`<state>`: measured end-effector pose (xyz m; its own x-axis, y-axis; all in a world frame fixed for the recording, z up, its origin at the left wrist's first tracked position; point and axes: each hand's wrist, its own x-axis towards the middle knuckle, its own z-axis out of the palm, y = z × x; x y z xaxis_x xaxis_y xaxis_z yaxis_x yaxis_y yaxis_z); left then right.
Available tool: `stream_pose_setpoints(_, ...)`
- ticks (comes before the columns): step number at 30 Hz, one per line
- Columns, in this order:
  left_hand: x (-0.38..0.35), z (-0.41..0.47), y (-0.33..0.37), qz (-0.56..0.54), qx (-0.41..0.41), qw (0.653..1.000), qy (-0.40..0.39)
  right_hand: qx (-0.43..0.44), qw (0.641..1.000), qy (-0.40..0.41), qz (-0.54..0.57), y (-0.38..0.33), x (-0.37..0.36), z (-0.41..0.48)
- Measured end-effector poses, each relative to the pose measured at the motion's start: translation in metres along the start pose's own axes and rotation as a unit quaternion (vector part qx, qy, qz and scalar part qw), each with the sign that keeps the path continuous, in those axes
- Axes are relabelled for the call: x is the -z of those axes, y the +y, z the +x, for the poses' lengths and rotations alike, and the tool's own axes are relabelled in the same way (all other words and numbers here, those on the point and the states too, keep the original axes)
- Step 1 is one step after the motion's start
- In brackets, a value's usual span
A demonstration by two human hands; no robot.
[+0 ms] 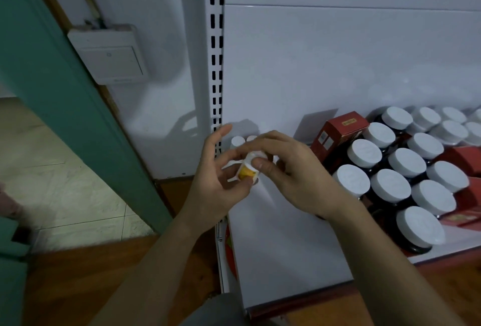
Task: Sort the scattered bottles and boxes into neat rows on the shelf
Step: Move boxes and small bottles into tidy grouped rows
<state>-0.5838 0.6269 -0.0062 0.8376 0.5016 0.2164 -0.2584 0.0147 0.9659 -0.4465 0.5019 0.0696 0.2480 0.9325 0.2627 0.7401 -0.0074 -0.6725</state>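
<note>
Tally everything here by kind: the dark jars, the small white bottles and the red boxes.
Dark jars with white lids: 15 in view
Small white bottles: 3, one held by left hand and right hand
Red boxes: at least 3, partly hidden
Total: at least 21

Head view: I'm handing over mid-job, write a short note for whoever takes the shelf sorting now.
Left hand: cradles the small bottle from below.
Right hand: pinches the same bottle at its cap.
Shelf: two capped bottles stand at the back left corner; dark jars with white lids stand in rows on the right.
Done: the jars look lined up.
Left: set the held bottle down, probably beside the back pair; the red boxes lie tilted behind and beside the jars and need straightening.
</note>
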Motion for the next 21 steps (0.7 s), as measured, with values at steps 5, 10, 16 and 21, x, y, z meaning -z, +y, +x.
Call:
stream_pose_setpoints(5, -0.003, 0.002, -0.006, 0.068, -0.027, 0.992, 0.104, -0.024, 0.989, 0.005, -0.143, 0.0, 0.048, 0.012)
stream_pose_setpoints(10, -0.014, 0.015, -0.025, 0.251, -0.023, 0.938, 0.236, -0.069, 0.938, -0.116, -0.32, 0.02, 0.075, 0.047)
stream_pose_setpoints(16, -0.018, 0.039, -0.042, 0.455, -0.187, 0.846, 0.204, -0.096, 0.884, -0.187, -0.418, 0.038, 0.047, 0.059)
stream_pose_setpoints(21, -0.018, 0.051, -0.054, 0.481, -0.149, 0.843, 0.19, -0.124, 0.88, -0.17, -0.426, 0.034, 0.032, 0.058)
